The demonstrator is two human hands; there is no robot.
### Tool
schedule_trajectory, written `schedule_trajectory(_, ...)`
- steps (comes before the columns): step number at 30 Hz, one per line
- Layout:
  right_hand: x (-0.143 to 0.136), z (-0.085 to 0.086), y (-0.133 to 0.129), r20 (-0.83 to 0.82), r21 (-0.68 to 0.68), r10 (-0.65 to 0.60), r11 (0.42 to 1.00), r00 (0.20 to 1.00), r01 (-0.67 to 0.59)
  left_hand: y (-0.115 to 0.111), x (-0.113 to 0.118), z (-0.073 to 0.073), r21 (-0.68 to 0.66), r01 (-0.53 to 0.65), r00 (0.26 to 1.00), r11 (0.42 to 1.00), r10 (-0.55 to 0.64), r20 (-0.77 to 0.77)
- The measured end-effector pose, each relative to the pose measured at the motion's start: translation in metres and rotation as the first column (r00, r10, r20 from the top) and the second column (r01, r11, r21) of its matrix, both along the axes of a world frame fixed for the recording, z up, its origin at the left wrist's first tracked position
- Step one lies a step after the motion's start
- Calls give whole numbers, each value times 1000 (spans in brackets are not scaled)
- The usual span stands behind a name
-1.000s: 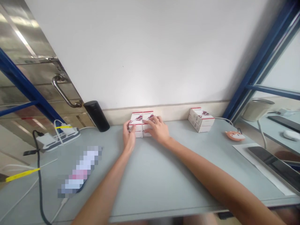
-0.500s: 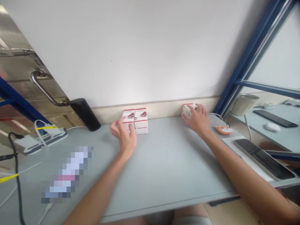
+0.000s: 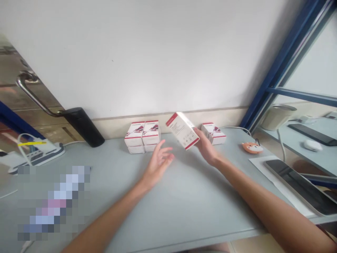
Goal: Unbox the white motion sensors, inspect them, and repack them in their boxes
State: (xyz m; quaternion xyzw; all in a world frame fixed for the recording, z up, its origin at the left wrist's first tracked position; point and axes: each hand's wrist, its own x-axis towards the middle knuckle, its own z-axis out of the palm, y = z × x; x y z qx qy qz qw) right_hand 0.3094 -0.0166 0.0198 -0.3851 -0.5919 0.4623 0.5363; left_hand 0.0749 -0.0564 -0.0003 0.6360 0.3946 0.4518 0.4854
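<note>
A small white and red cardboard box (image 3: 182, 133) is tilted above the grey desk, its printed side toward me. My right hand (image 3: 206, 146) grips it by its right edge. Another box of the same kind (image 3: 218, 135) rests on the desk by the wall, just behind that hand. Left of centre, several matching boxes (image 3: 142, 137) stand stacked side by side against the wall. My left hand (image 3: 160, 161) is raised in front of them, fingers apart and holding nothing, a short way left of the tilted box.
A black cylinder (image 3: 84, 127) leans by the wall on the left, near a white power strip (image 3: 39, 160) with cables. A blurred-out object (image 3: 55, 200) lies at front left. To the right are an orange animal-shaped item (image 3: 252, 147) and a phone (image 3: 297, 184) beside a mirror-like pane.
My right hand has moved left from the wall, bringing a box up and tilting it. One box stays behind there. My left hand has left the stacked boxes and shifted right.
</note>
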Motion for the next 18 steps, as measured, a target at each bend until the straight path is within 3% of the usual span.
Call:
schedule_trajectory(2,-18,1,-15,-68,-95,297,949,953,-302,4,-2,9,-48,-16,993,999,22,112)
schedule_trajectory(3,-24,2,-22,-56,-129,382,914,923,-386,5,-3,13,-38,-51,986,998,56,155)
schedule_trajectory(5,-32,5,-34,34,-167,441,887,897,-429,4,-3,21,-5,-134,975,991,133,179)
schedule_trajectory(7,-35,7,-42,131,-134,377,923,917,-360,-1,-4,26,62,-192,973,979,182,140)
schedule_trajectory(10,-36,7,-46,201,39,161,984,966,-172,-9,-4,27,192,-152,987,970,159,-23)
schedule_trajectory(13,-35,5,-45,282,206,-15,977,959,-45,-15,-3,25,211,-61,983,976,96,-159)
schedule_trajectory(18,-27,14,-44,398,355,-108,934,911,-45,-17,-5,18,243,-23,970,970,81,-231)
